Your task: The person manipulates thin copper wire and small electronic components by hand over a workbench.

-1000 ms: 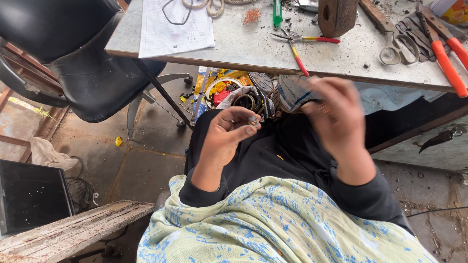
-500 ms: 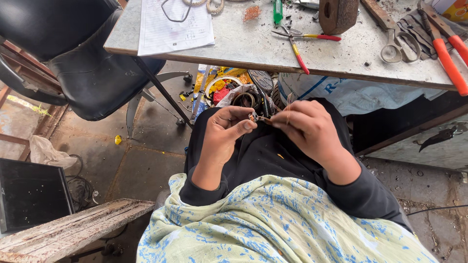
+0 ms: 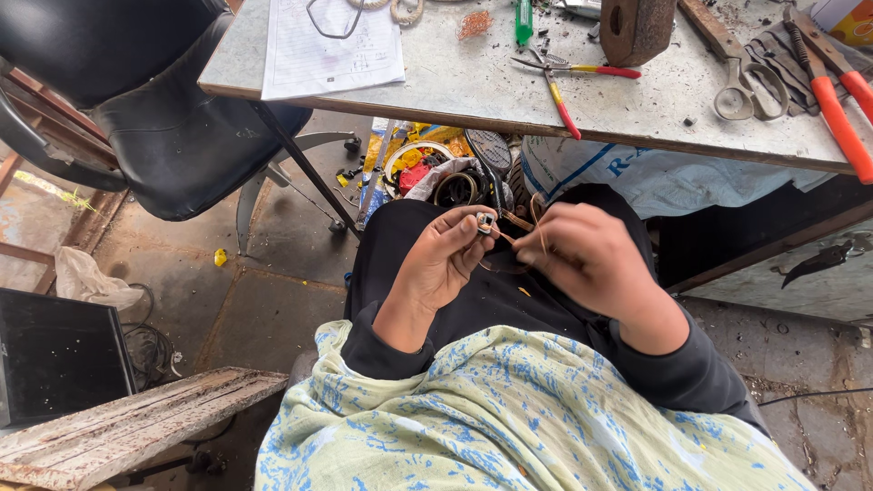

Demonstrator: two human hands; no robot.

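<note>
Left hand pinches a small metal part over the lap, below the bench edge, right hand pinches thin copper wire; tugging hard could snap it.

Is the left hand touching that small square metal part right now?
Touching. The head view shows the left hand pinching the small square metal part between its fingertips, with copper wire running from it toward the right hand.
</note>
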